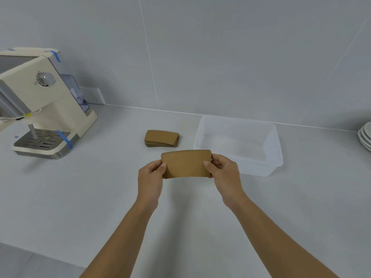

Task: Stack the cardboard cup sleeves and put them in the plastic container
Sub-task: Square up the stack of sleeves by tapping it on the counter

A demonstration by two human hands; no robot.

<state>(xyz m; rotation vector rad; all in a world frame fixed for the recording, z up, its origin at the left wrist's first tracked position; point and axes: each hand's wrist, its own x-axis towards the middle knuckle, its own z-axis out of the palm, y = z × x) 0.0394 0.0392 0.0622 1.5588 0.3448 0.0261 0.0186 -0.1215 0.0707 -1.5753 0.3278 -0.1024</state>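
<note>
A small stack of flat brown cardboard cup sleeves [185, 163] is held above the white counter, in front of me. My left hand [151, 175] pinches its left end and my right hand [224, 171] pinches its right end. A second pile of brown sleeves [161, 138] lies on the counter just behind, untouched. The clear plastic container [273, 157] stands to the right of both, open on top, with nothing visible inside. Its near left corner is close to my right hand.
A cream coffee machine [38, 109] with blue tape strips stands at the far left by a wall socket [94, 96]. A stack of white plates [365, 137] shows at the right edge. The grey wall runs behind the counter [80, 197].
</note>
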